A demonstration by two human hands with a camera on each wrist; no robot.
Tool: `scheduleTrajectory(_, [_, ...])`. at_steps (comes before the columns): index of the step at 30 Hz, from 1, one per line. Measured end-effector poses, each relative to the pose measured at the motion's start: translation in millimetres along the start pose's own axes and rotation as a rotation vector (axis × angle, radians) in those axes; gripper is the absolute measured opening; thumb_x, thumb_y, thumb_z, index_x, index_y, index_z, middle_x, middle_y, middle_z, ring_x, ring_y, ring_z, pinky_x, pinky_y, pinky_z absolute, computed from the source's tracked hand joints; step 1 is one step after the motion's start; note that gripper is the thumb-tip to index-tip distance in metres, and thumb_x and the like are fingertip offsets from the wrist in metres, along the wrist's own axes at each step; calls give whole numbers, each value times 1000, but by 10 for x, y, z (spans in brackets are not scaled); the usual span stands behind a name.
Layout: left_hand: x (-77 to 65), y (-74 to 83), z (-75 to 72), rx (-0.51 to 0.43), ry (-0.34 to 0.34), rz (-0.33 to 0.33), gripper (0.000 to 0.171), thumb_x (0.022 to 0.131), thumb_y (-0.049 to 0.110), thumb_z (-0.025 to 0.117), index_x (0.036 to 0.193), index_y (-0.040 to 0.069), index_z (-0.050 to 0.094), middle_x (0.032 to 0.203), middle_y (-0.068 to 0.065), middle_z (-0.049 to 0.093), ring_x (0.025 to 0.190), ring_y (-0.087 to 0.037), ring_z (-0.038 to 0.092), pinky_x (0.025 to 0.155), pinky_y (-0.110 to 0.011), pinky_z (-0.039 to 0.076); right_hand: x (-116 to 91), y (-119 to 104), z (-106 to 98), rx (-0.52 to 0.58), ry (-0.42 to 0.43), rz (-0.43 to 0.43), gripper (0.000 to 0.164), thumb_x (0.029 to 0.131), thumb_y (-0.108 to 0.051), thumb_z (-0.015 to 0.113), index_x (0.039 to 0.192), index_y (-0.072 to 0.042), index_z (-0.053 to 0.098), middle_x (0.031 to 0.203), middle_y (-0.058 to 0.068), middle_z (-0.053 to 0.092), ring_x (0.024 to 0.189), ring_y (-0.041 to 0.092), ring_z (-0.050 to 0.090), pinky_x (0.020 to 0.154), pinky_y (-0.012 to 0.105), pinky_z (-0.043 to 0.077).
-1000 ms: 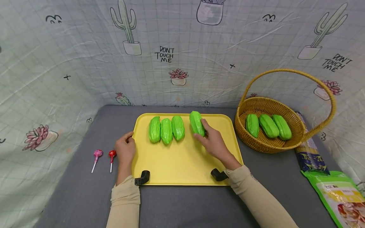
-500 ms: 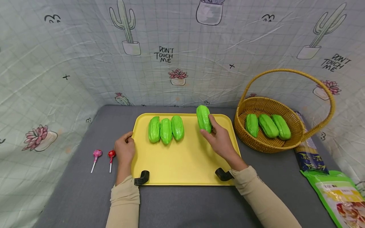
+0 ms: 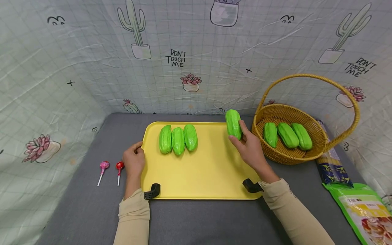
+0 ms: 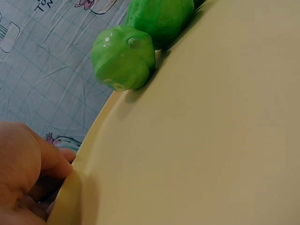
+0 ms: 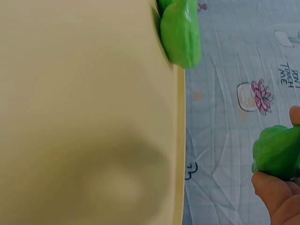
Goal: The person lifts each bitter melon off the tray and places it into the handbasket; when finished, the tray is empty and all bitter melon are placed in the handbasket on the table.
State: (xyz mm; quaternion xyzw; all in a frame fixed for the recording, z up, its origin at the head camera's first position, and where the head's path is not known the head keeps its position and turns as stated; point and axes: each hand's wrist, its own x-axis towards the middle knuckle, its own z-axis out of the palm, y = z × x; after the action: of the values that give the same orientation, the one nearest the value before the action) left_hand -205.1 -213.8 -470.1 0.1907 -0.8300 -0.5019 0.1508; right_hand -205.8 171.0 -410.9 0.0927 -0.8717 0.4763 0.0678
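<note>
My right hand point(image 3: 252, 151) grips a glossy green ridged gourd point(image 3: 233, 124) between thumb and fingers, held above the back right of the yellow tray point(image 3: 199, 170). In the right wrist view this gourd point(image 5: 276, 152) shows at the right edge, pinched by the thumb and a finger. Three similar gourds point(image 3: 178, 141) lie side by side at the back left of the tray. My left hand point(image 3: 133, 160) grips the tray's left rim, fingers bent at the edge. The left wrist view shows the left hand point(image 4: 33, 168) right at the rim, below a gourd's end point(image 4: 123, 58).
A wicker basket point(image 3: 275, 156) with a tall handle stands right of the tray, with three gourds point(image 3: 288, 135) inside. Two lollipops point(image 3: 119, 165) lie left of my left hand. A dark blue package point(image 3: 333, 170) and a green food bag point(image 3: 364, 207) lie at right. Patterned cloth point(image 3: 196, 51) hangs behind.
My right hand has lifted the gourd from the back of the tray and carried it right, toward the basket. The left hand has stayed at the tray's rim.
</note>
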Motion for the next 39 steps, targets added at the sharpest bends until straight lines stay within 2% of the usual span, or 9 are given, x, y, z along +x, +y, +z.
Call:
scheduleTrajectory(7, [-6,10,-2,3,0,-4,38,104,4,43,133,-3,66,135,-27,64,127,-41,59,104,-53,48,-13,96,-147,-53,37,-6,76,103,-28,61,163,-5,18,163,26,30,136,40,53,91,25,54])
scheduleTrajectory(12, [-5,2,5,5,3,2,38,104,4,43,133,-2,66,135,-26,64,127,-41,59,104,-52,49,-35,139,-246,-32,53,2,77,103,-27,61,163,-7,17,160,29,34,136,42,53,83,6,48])
scheduleTrajectory(15, [-5,-4,8,14,7,4,38,103,4,43,132,-2,67,135,-26,65,126,-40,59,103,-52,49,-58,167,-306,2,53,12,77,103,-26,60,163,-8,15,161,29,32,138,42,50,81,0,43])
scheduleTrajectory(21, [-6,2,18,21,16,3,38,103,5,44,132,-1,67,135,-25,65,126,-40,60,104,-52,49,-92,223,-433,59,27,39,79,105,-27,58,164,-10,9,165,28,22,144,44,42,85,0,42])
scheduleTrajectory(26, [1,7,21,16,18,-2,38,103,5,44,133,-1,67,135,-25,65,127,-39,60,105,-51,49,-112,287,-534,8,63,41,78,105,-27,58,163,-5,11,163,31,26,141,46,44,82,-3,41])
scheduleTrajectory(31, [1,9,14,14,10,-8,38,104,5,44,133,-1,66,136,-25,64,127,-39,59,106,-52,48,-108,332,-607,-39,103,33,77,105,-29,58,163,-3,14,157,35,35,135,48,50,78,-3,41])
scheduleTrajectory(39, [6,-14,18,12,7,-7,38,104,6,43,134,0,66,136,-25,64,126,-39,59,103,-50,48,-121,366,-678,-51,88,48,79,105,-30,57,163,-4,11,157,37,34,138,50,47,80,-4,38])
